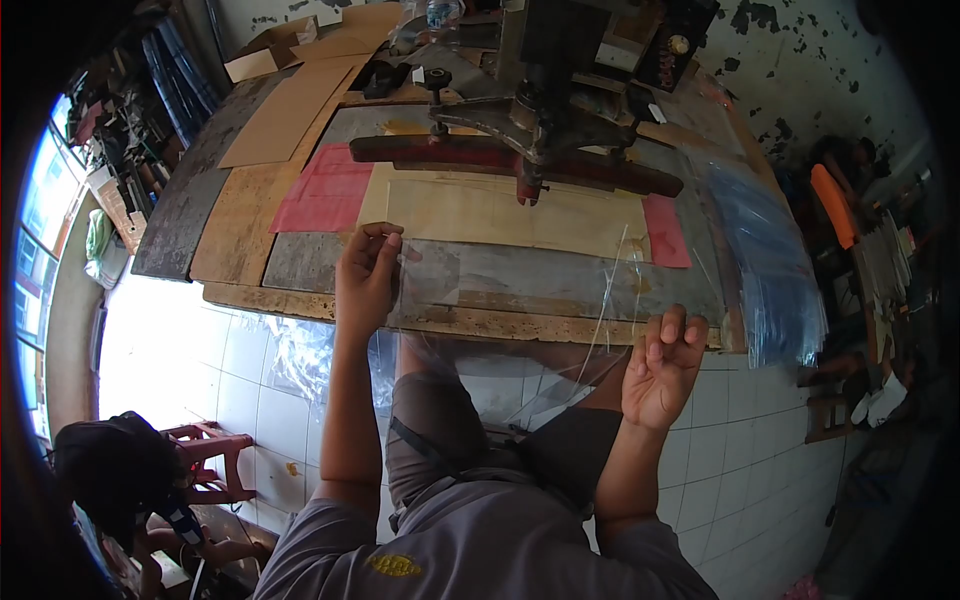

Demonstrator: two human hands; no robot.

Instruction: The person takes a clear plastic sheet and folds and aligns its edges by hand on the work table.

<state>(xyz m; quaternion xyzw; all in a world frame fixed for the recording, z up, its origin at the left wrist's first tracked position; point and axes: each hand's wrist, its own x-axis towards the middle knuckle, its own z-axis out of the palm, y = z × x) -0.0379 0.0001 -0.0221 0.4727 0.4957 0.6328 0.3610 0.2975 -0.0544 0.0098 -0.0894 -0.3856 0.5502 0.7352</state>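
Observation:
A clear plastic sheet (520, 290) spans the gap between my hands, over the front edge of the table. Its outline shows only by glints and creases. My left hand (370, 275) pinches its left side between thumb and fingers, near the pale yellow sheet (510, 220) on the work surface. On the other side, my right hand (664, 365) has curled fingers closed on the sheet's right side, just off the table edge. Beyond both hands, a heat press or sealing machine's dark red bar (450, 155) is raised above the yellow sheet.
Pink sheets (325, 190) flank the yellow one. A stack of bluish plastic bags (770, 270) hangs over the table's right edge. Cardboard (285, 120) lies at the back left. Crumpled plastic (300, 355) is below the table. Another person (120, 480) is at lower left, near a red stool (215, 460).

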